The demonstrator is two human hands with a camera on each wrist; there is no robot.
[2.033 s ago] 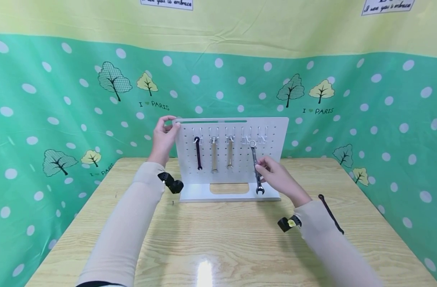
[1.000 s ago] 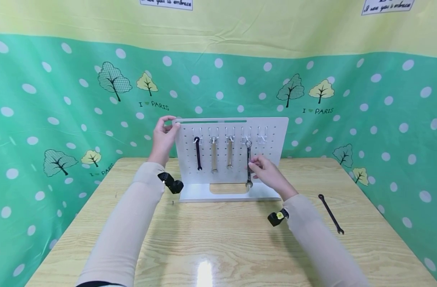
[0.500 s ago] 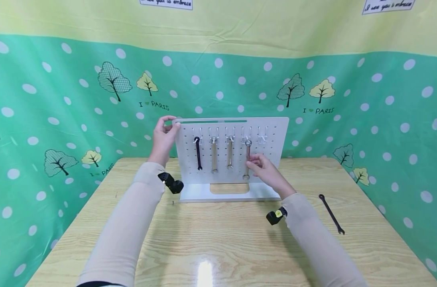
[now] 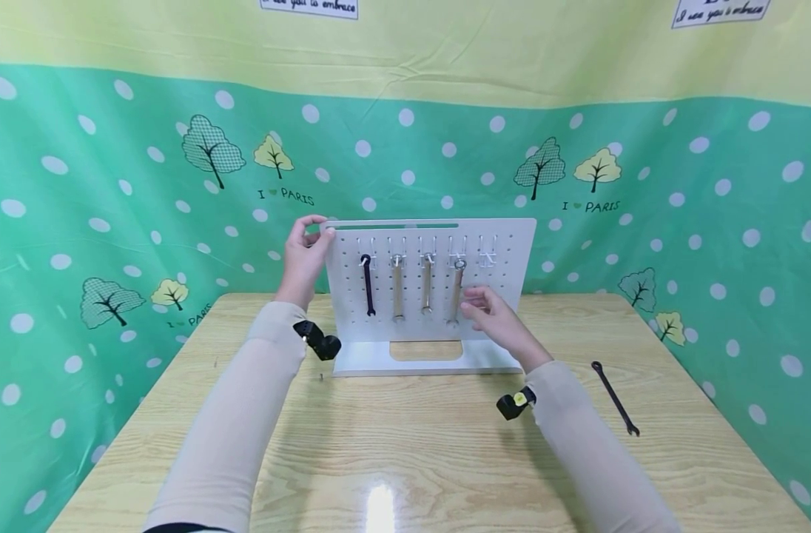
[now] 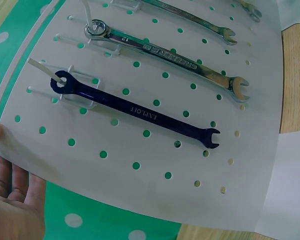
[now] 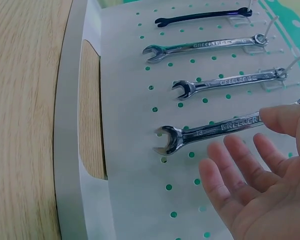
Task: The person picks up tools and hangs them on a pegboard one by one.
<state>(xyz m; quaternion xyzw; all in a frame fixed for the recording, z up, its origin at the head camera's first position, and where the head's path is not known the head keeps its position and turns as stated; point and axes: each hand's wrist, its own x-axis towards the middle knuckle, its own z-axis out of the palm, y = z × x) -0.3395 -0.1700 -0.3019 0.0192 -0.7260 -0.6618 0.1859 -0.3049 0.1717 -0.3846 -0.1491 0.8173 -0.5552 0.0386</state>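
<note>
My left hand point(image 4: 303, 259) pinches the upper left corner of a white pegboard point(image 4: 510, 303), thumb in front and fingers behind. Beside the fourth hook from the left, my right hand point(image 4: 497, 320) is held with loosely bent fingers near a silver combination wrench point(image 4: 456, 292). That wrench hangs by its ring end, its open end downward and leaning slightly left. In the right wrist view the thumb point(image 6: 282, 120) overlaps its shank. Left of it hang two more silver wrenches point(image 4: 427, 285) point(image 4: 397, 290) and a dark blue wrench point(image 5: 140, 111) on the first hook.
A fifth hook point(image 4: 488, 255) on the right holds no wrench. A dark wrench point(image 4: 615, 398) lies on the wooden table point(image 4: 405, 429), right of the board. Behind stands a green and yellow patterned curtain point(image 4: 405, 148). The board's base has a cutout point(image 4: 425, 350).
My right hand has brought the silver wrench left and up to the fourth hook and let go of it. The wrench now hangs against the board. My left hand has stayed put.
</note>
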